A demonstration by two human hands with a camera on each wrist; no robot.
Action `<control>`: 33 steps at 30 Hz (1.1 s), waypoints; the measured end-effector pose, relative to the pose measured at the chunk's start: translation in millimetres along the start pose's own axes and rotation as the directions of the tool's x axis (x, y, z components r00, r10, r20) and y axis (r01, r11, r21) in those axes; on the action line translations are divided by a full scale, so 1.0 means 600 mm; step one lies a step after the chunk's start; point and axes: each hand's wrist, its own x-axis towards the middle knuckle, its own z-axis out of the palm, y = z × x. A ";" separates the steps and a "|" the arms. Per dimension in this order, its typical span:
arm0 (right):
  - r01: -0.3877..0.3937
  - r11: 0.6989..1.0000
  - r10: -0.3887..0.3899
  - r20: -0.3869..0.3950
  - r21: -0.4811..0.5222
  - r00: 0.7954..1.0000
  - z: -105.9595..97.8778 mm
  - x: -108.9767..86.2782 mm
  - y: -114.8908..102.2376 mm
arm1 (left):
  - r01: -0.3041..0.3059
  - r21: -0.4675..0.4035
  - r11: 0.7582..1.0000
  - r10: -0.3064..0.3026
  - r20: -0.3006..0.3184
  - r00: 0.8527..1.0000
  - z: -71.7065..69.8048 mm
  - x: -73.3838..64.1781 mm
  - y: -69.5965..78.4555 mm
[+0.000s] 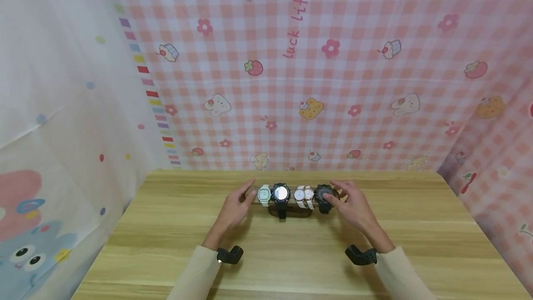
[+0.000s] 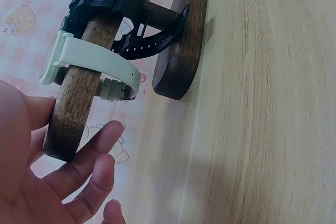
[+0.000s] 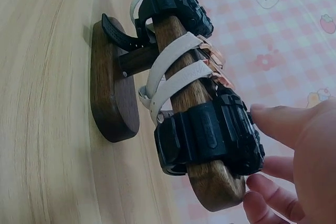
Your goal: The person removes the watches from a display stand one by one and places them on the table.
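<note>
A dark wooden watch stand (image 1: 289, 212) carries several watches along its raised bar. At the bar's left end, my left hand (image 1: 236, 205) has its thumb against the wood and fingers spread around the tip. Nearest to it is a pale green watch (image 2: 97, 57), then a black watch with a lit dial (image 1: 281, 192). Two white-strapped watches (image 3: 177, 66) with rose-gold cases sit side by side farther right. My right hand (image 1: 353, 203) has its thumb on the dial of a chunky black watch (image 3: 210, 135) at the right end, other fingers curled by the bar's tip.
The stand's rounded base (image 3: 113, 98) rests on a light wood-grain table (image 1: 291, 253). Behind the table hangs a pink checked cloth (image 1: 283, 82) with cartoon prints. A white printed cloth (image 1: 75, 105) hangs at the left. Black wrist mounts (image 1: 230, 255) are strapped to both forearms.
</note>
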 end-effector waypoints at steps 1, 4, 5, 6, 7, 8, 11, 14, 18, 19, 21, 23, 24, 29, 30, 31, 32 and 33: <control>0.000 1.000 0.000 0.000 0.003 1.000 0.001 0.000 -0.001 | 0.000 -0.006 1.000 0.000 -0.001 1.000 0.000 0.000 0.000; -0.003 1.000 0.003 0.002 0.006 1.000 0.003 0.000 -0.004 | 0.000 -0.030 1.000 0.000 -0.005 1.000 0.001 0.000 -0.002; -0.005 1.000 0.005 0.003 0.009 1.000 0.004 0.001 -0.005 | 0.003 -0.039 0.999 -0.003 -0.005 1.000 0.001 0.000 -0.001; -0.007 1.000 0.007 0.002 0.011 1.000 0.005 0.001 -0.006 | 0.005 -0.044 0.999 -0.005 -0.005 1.000 0.001 0.000 -0.002; -0.009 1.000 0.009 0.001 0.010 1.000 0.005 0.001 -0.006 | 0.008 -0.048 0.999 -0.008 -0.005 1.000 0.001 0.000 -0.002; -0.013 1.000 0.013 0.000 0.007 1.000 0.006 0.001 -0.006 | 0.012 -0.049 0.999 -0.012 -0.003 1.000 0.001 0.000 -0.001; -0.025 1.000 0.025 -0.003 0.006 1.000 0.006 0.002 -0.007 | 0.018 -0.053 0.998 -0.018 0.001 1.000 0.001 0.000 -0.001; -0.041 0.999 0.041 0.004 0.004 0.999 0.004 0.002 -0.007 | 0.022 -0.051 0.998 -0.021 0.007 1.000 0.001 0.000 -0.002; -0.053 0.999 0.053 0.009 -0.004 0.999 0.001 0.001 -0.005 | 0.024 -0.050 0.998 -0.023 0.014 1.000 0.001 0.001 -0.002; -0.053 0.999 0.053 0.009 -0.006 0.999 0.000 0.001 -0.005 | 0.026 -0.052 0.998 -0.025 0.015 1.000 0.001 0.001 -0.001; -0.055 0.998 0.055 0.008 -0.009 0.998 -0.001 0.001 -0.003 | 0.025 -0.053 0.998 -0.025 0.014 1.000 0.001 0.001 0.000; -0.059 0.998 0.059 0.008 -0.007 0.998 -0.003 0.001 -0.002 | 0.026 -0.054 0.998 -0.025 0.014 1.000 0.000 0.001 0.000; -0.061 0.998 0.061 0.008 -0.005 0.998 -0.003 0.000 -0.001 | 0.030 -0.052 0.998 -0.029 0.014 0.999 0.000 0.001 0.000; -0.071 0.997 0.071 0.006 0.005 0.997 -0.005 -0.002 0.002 | 0.037 -0.050 0.998 -0.036 0.015 0.999 0.000 0.001 0.000; -0.072 0.997 0.072 0.005 0.008 0.997 -0.006 -0.003 0.003 | 0.039 -0.052 0.998 -0.039 0.016 0.999 0.000 0.001 -0.001; -0.072 0.997 0.072 0.005 0.011 0.997 -0.006 -0.003 0.004 | 0.038 -0.055 0.998 -0.037 0.018 0.999 0.000 0.001 -0.001; -0.073 0.997 0.073 0.004 0.014 0.997 -0.007 -0.003 0.006 | 0.040 -0.057 0.998 -0.039 0.021 0.999 0.000 0.001 -0.001; -0.075 0.997 0.075 0.004 0.015 0.997 -0.008 -0.004 0.006 | 0.038 -0.060 0.997 -0.037 0.022 0.999 0.000 0.001 -0.001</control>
